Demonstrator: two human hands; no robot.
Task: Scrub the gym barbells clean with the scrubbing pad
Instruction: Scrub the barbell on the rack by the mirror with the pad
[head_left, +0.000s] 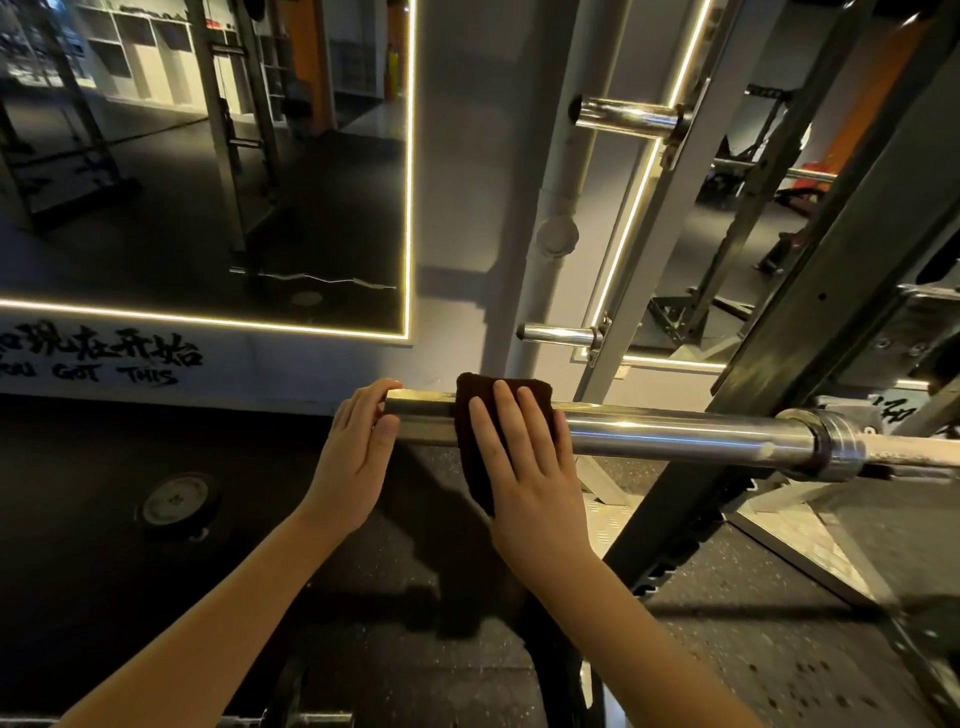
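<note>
A dark brown scrubbing pad (475, 441) drapes the shiny chrome barbell (675, 434) above speckled black flooring (753, 597).

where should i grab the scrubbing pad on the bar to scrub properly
Probably from above: take the scrubbing pad at its middle, where it drapes over the barbell sleeve; curl fingers over the far side, thumb under the hanging near flap, so it wraps the round bar.
</note>
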